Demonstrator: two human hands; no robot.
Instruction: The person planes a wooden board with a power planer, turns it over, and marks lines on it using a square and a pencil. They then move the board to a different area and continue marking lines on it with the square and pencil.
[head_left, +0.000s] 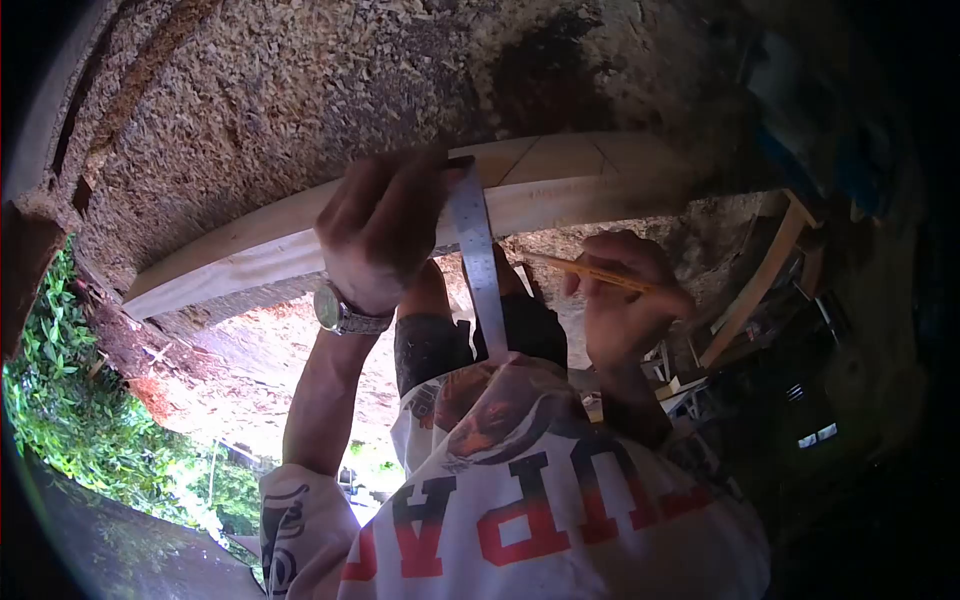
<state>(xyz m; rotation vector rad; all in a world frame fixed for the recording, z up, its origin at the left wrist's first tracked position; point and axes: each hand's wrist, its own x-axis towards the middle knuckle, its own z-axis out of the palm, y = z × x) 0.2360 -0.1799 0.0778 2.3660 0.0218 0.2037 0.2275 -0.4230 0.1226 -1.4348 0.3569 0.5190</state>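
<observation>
A long pale timber [560, 195] lies across the view, with dark pencil lines on its upper face at the right. My left hand [380, 225], a watch on its wrist, is closed over the timber, gripping the dark stock end of a metal square. The square's blade [480, 265] crosses the timber's near side and extends back to my shirt. My right hand [630, 300] is right of the blade, below the timber, with fingers closed around a yellow pencil [600, 274]. The pencil's tip points left, towards the blade, apart from the timber.
Wood shavings [260, 110] cover the ground beyond the timber. Wooden pieces [755, 290] stand or lean at the right, beside other items in shadow. Green plants [60, 370] are at the lower left. My legs [425, 300] are below the timber.
</observation>
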